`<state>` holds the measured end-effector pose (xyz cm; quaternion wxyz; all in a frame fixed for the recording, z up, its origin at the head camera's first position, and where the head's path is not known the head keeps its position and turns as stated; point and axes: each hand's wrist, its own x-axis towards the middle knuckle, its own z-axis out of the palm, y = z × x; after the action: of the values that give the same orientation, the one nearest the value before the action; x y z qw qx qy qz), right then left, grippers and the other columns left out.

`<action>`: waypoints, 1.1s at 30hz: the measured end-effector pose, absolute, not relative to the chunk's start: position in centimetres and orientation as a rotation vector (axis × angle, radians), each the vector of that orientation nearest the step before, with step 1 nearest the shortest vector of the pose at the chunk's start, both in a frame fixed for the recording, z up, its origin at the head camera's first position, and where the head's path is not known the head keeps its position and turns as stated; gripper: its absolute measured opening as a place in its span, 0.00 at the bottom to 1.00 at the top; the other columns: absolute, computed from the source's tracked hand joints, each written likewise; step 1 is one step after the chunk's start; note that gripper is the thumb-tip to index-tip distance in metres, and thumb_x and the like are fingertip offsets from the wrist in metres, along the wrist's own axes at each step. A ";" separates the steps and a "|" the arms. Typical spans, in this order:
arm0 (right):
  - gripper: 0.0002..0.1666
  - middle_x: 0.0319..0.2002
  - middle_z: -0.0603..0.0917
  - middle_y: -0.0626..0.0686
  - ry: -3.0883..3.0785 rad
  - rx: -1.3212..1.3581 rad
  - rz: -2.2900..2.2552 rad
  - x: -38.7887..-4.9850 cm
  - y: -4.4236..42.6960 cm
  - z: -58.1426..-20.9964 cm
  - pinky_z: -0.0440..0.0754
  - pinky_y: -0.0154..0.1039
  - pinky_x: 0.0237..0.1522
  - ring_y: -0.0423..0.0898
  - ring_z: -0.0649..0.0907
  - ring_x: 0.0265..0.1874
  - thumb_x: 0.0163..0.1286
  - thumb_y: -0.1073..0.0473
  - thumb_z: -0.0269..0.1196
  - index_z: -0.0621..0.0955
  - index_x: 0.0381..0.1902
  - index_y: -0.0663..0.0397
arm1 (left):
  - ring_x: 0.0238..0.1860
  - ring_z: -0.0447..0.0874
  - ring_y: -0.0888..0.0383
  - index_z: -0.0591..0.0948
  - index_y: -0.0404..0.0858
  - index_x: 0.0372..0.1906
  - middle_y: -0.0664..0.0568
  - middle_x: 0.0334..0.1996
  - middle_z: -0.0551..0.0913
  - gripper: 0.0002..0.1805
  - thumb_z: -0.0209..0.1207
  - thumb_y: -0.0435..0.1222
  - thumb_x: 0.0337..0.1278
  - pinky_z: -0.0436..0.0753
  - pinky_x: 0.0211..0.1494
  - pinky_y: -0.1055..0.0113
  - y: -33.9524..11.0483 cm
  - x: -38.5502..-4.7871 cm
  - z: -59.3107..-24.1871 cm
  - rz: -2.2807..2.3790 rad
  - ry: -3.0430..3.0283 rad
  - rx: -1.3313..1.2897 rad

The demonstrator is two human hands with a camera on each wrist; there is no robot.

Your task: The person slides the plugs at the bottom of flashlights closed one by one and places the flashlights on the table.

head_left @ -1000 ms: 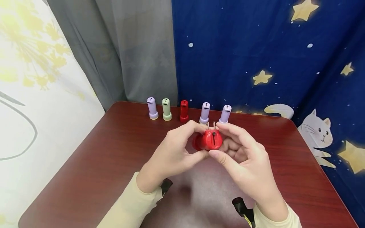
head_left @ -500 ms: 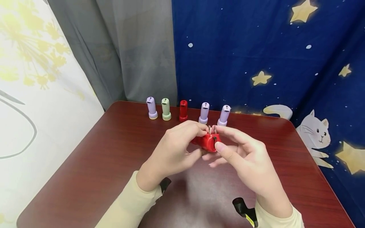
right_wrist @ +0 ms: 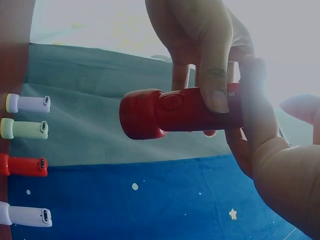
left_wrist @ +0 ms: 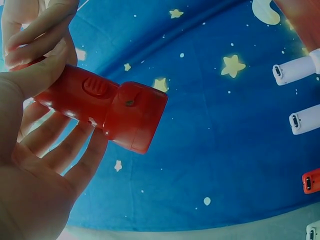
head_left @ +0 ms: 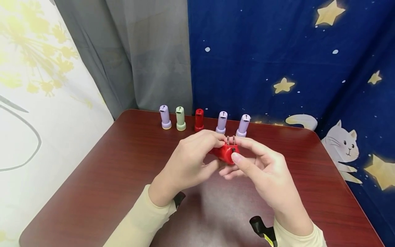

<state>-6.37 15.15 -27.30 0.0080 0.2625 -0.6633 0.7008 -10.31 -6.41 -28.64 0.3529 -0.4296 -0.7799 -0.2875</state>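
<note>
A red flashlight (head_left: 224, 152) is held above the table between both hands, with two metal plug prongs (head_left: 230, 140) standing up from its tail. My left hand (head_left: 192, 161) grips its barrel, thumb on one side and fingers on the other. The thumb of my right hand (head_left: 266, 178) presses on the tail face by a dark slider, while its index finger lies near the prongs. In the left wrist view, the flashlight's wide head (left_wrist: 136, 117) points right and its ribbed switch (left_wrist: 99, 87) shows. The right wrist view shows the same flashlight (right_wrist: 142, 115) level, head to the left.
Along the table's (head_left: 139, 147) back edge several flashlights stand head down in a row: a purple one (head_left: 165, 117), a green one (head_left: 180, 118), a red one (head_left: 199, 119) and two more purple, including the rightmost flashlight (head_left: 243, 125). Curtains (head_left: 234, 68) hang behind.
My right thumb has moved from the tail's lower edge onto its face, and the lower right fingers have uncurled beneath it. The flashlight has turned slightly. The left hand keeps its grip.
</note>
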 end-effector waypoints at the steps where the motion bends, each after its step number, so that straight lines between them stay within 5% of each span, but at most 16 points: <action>1: 0.22 0.51 0.91 0.56 -2.065 0.827 2.186 -6.4 15.2 -27.3 0.94 0.53 0.39 0.55 0.93 0.31 0.78 0.73 0.59 0.78 0.67 0.67 | 0.54 0.90 0.56 0.83 0.36 0.45 0.47 0.48 0.90 0.14 0.70 0.26 0.52 0.87 0.63 0.68 -6.4 -10.3 -28.6 -0.737 -2.019 -1.113; 22: 0.16 0.53 0.88 0.57 -1.996 0.909 2.150 -6.8 15.0 -27.8 0.92 0.51 0.30 0.53 0.91 0.24 0.77 0.75 0.58 0.81 0.60 0.70 | 0.53 0.90 0.56 0.80 0.37 0.41 0.49 0.46 0.90 0.13 0.67 0.24 0.49 0.88 0.60 0.66 -6.4 -10.2 -28.6 -0.679 -1.978 -1.153; 33: 0.14 0.52 0.88 0.55 -2.095 0.826 2.163 -7.0 15.2 -27.5 0.93 0.52 0.33 0.54 0.92 0.26 0.78 0.71 0.60 0.80 0.59 0.69 | 0.52 0.90 0.56 0.80 0.37 0.39 0.48 0.45 0.90 0.12 0.68 0.25 0.50 0.88 0.59 0.67 -6.3 -10.2 -28.7 -0.658 -1.978 -1.149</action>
<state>-7.04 15.18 -27.52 0.0096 0.2644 -0.6710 0.6926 -10.23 -6.27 -28.68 0.3714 -0.4481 -0.7716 -0.2566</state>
